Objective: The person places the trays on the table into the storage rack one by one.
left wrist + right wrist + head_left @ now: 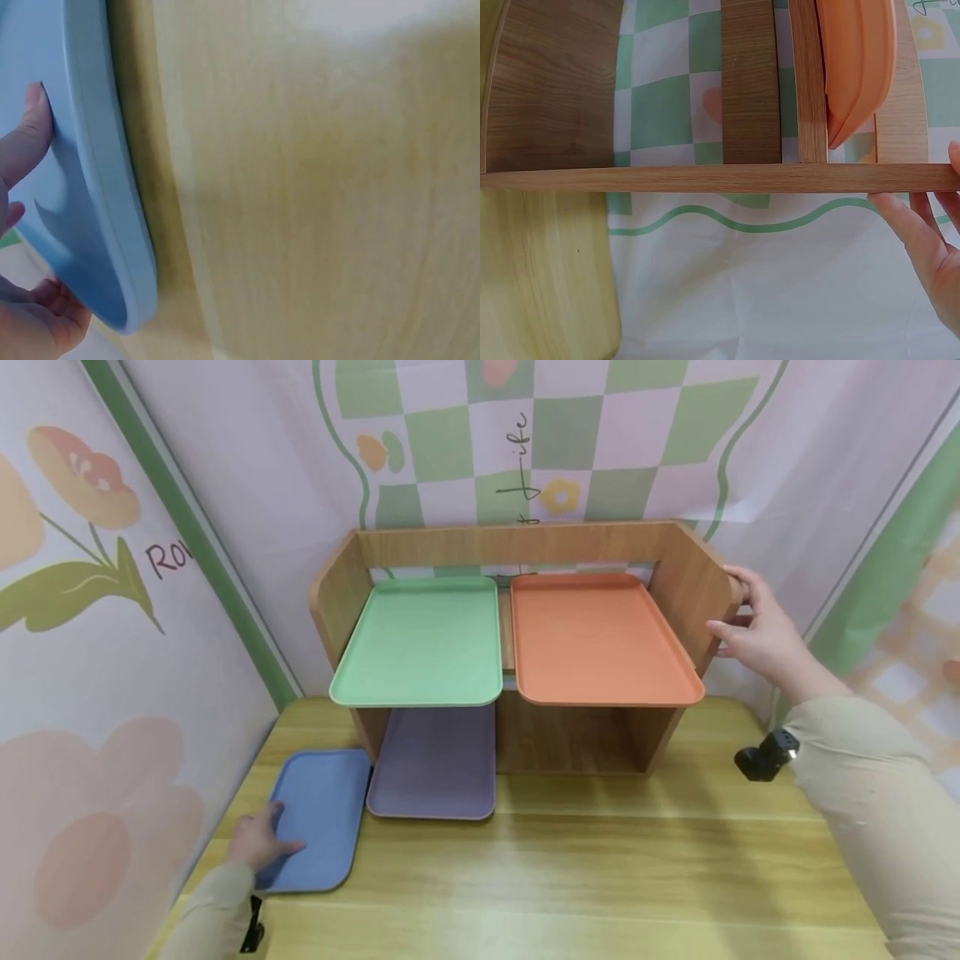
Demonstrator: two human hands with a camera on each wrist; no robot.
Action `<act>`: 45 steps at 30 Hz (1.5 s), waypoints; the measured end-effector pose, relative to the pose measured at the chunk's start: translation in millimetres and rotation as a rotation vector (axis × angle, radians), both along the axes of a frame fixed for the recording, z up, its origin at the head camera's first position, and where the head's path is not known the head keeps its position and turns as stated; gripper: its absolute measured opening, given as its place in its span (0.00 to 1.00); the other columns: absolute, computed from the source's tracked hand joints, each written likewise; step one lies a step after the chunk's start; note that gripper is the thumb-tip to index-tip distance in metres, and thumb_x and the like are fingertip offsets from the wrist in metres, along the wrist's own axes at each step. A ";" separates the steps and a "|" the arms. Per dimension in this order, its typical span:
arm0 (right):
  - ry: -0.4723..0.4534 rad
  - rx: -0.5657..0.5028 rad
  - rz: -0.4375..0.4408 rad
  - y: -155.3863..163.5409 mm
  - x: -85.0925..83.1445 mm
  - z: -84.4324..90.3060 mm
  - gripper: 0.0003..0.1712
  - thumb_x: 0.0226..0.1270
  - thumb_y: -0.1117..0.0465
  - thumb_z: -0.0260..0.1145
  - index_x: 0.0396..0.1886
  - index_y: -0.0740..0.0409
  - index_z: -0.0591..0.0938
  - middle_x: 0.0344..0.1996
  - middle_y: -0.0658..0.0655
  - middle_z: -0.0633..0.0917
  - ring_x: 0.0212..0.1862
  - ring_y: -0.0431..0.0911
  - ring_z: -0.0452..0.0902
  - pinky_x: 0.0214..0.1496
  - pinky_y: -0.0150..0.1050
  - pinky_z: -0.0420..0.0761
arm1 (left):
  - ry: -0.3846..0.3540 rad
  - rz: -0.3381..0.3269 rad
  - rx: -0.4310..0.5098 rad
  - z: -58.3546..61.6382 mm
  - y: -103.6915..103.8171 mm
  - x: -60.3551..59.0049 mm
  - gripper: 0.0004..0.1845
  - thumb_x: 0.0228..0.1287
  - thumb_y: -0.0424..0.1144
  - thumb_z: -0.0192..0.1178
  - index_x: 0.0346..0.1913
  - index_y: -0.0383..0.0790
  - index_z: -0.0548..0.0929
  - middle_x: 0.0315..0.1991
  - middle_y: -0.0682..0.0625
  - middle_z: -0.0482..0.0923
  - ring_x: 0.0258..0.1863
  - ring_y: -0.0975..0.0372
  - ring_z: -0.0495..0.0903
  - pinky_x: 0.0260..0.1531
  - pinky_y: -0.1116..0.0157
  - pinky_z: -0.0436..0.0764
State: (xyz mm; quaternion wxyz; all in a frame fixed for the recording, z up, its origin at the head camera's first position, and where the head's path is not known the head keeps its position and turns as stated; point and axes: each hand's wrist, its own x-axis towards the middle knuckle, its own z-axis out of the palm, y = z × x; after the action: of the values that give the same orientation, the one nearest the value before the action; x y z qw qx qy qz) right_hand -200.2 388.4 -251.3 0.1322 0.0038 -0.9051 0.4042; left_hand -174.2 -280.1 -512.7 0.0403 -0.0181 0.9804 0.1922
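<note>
My left hand holds a blue tray at its left edge, on the table's left part. In the left wrist view the thumb lies over the tray's inner face, and other fingers curl at the rim. My right hand grips the right side panel of a wooden two-tier shelf. A green tray and an orange tray sit side by side on its upper tier, jutting past the front. Below the green one, a purple tray sticks out of the lower tier.
The shelf's lower right bay shows bare wood. The light wooden table stretches in front of it. A patterned curtain hangs behind and to the left, close to the table's edges.
</note>
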 end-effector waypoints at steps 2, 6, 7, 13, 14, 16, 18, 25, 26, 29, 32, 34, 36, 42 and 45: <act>-0.001 -0.005 0.003 -0.8 0.4 -0.4 0.43 0.69 0.66 0.54 0.75 0.35 0.45 0.53 0.68 0.60 0.55 0.68 0.65 0.29 0.30 0.83 | -0.007 0.017 0.021 -0.2 -1.3 -0.6 0.50 0.34 0.50 0.78 0.59 0.24 0.67 0.48 0.18 0.70 0.46 0.32 0.71 0.45 0.41 0.74; -0.005 0.000 -0.002 -2.0 0.5 -0.2 0.43 0.70 0.66 0.53 0.75 0.35 0.44 0.54 0.69 0.60 0.55 0.69 0.65 0.29 0.31 0.84 | -0.023 0.015 0.092 4.6 -3.7 -1.2 0.49 0.36 0.48 0.78 0.59 0.23 0.66 0.49 0.17 0.67 0.48 0.30 0.69 0.46 0.40 0.74; -0.007 -0.001 0.000 -2.2 0.2 0.0 0.43 0.70 0.66 0.53 0.75 0.36 0.44 0.54 0.70 0.60 0.56 0.70 0.65 0.29 0.30 0.84 | -0.032 0.006 0.116 7.3 -4.2 -1.0 0.49 0.38 0.47 0.77 0.60 0.22 0.65 0.51 0.16 0.66 0.50 0.29 0.68 0.48 0.39 0.73; -0.004 -0.003 0.010 -1.3 -1.2 0.8 0.43 0.70 0.66 0.54 0.75 0.41 0.43 0.53 0.69 0.60 0.55 0.68 0.65 0.28 0.27 0.82 | -0.158 -0.053 0.314 30.3 -9.8 0.3 0.47 0.51 0.41 0.71 0.65 0.19 0.55 0.59 0.15 0.58 0.54 0.29 0.67 0.54 0.41 0.73; -0.002 -0.002 0.010 -0.8 -1.2 1.0 0.43 0.70 0.66 0.54 0.75 0.40 0.43 0.53 0.68 0.60 0.54 0.66 0.66 0.28 0.28 0.82 | -0.185 -0.057 0.351 33.7 -11.6 0.1 0.46 0.53 0.39 0.70 0.66 0.19 0.54 0.57 0.16 0.60 0.51 0.31 0.70 0.51 0.43 0.76; -0.001 0.002 0.007 0.6 -1.5 1.2 0.43 0.70 0.65 0.54 0.75 0.38 0.44 0.51 0.66 0.61 0.53 0.65 0.66 0.28 0.28 0.82 | -0.222 -0.072 0.397 39.0 -16.2 -0.5 0.45 0.54 0.37 0.69 0.66 0.20 0.53 0.51 0.18 0.66 0.44 0.39 0.76 0.42 0.51 0.81; 0.000 0.007 0.005 1.7 -1.8 1.4 0.43 0.70 0.65 0.54 0.75 0.36 0.44 0.51 0.65 0.61 0.53 0.64 0.66 0.28 0.28 0.83 | -0.259 -0.085 0.461 41.2 -21.3 -1.0 0.44 0.56 0.34 0.67 0.67 0.21 0.53 0.44 0.24 0.71 0.37 0.49 0.78 0.33 0.58 0.82; 0.004 0.005 0.013 3.3 -1.9 0.6 0.42 0.70 0.64 0.55 0.74 0.34 0.45 0.51 0.63 0.62 0.53 0.63 0.67 0.29 0.29 0.83 | -0.317 -0.138 0.611 42.3 -29.4 0.3 0.40 0.58 0.27 0.63 0.68 0.23 0.51 0.38 0.38 0.71 0.32 0.59 0.74 0.29 0.66 0.81; 0.003 0.008 0.010 3.4 -1.6 0.2 0.42 0.70 0.64 0.55 0.74 0.33 0.45 0.50 0.62 0.62 0.53 0.64 0.67 0.29 0.29 0.84 | -0.319 -0.142 0.613 42.5 -28.6 0.5 0.40 0.58 0.27 0.62 0.68 0.23 0.50 0.38 0.38 0.71 0.32 0.59 0.74 0.29 0.66 0.81; 0.003 0.000 0.013 3.1 -0.3 -1.5 0.42 0.70 0.64 0.54 0.74 0.31 0.46 0.50 0.63 0.62 0.54 0.65 0.67 0.29 0.30 0.84 | -0.301 -0.135 0.586 43.4 -23.5 1.1 0.41 0.57 0.29 0.64 0.68 0.23 0.51 0.41 0.33 0.73 0.35 0.57 0.76 0.31 0.65 0.82; -0.002 0.001 0.011 1.7 0.6 -2.7 0.42 0.70 0.64 0.54 0.74 0.33 0.45 0.51 0.64 0.62 0.54 0.65 0.66 0.29 0.29 0.83 | -0.261 -0.111 0.559 42.8 -17.1 2.1 0.43 0.56 0.32 0.67 0.69 0.25 0.53 0.46 0.24 0.71 0.40 0.51 0.78 0.35 0.61 0.84; -0.005 0.003 0.013 0.5 0.5 -3.0 0.42 0.70 0.64 0.54 0.75 0.35 0.45 0.52 0.65 0.61 0.54 0.65 0.66 0.29 0.28 0.83 | -0.238 -0.096 0.552 40.8 -14.7 3.1 0.44 0.55 0.34 0.68 0.69 0.26 0.53 0.51 0.20 0.68 0.43 0.47 0.78 0.37 0.58 0.85; -0.010 0.003 0.016 0.0 -0.3 -3.1 0.42 0.70 0.64 0.54 0.75 0.37 0.44 0.52 0.66 0.61 0.54 0.65 0.66 0.29 0.28 0.83 | -0.231 -0.091 0.573 38.6 -13.6 4.2 0.45 0.55 0.34 0.68 0.69 0.26 0.52 0.54 0.17 0.64 0.46 0.43 0.77 0.39 0.56 0.85; -0.003 0.010 0.011 1.6 0.0 -1.3 0.42 0.70 0.62 0.55 0.74 0.30 0.46 0.49 0.59 0.63 0.50 0.54 0.69 0.30 0.29 0.83 | -0.247 -0.081 0.688 33.8 -14.2 4.6 0.48 0.56 0.33 0.67 0.72 0.28 0.46 0.58 0.16 0.61 0.49 0.43 0.78 0.40 0.57 0.85; -0.001 0.015 0.011 1.6 -0.3 -0.3 0.42 0.70 0.63 0.55 0.74 0.33 0.45 0.49 0.59 0.63 0.48 0.50 0.69 0.30 0.28 0.83 | -0.251 -0.071 0.745 32.7 -14.5 4.2 0.49 0.57 0.32 0.66 0.73 0.29 0.43 0.57 0.17 0.63 0.45 0.49 0.81 0.39 0.58 0.85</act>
State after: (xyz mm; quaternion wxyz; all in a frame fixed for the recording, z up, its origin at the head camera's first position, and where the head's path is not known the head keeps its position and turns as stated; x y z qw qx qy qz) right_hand -200.5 390.0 -251.6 0.1295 0.0095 -0.9082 0.3980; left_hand -170.1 -294.6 -480.0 0.1704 0.0084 0.8309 0.5297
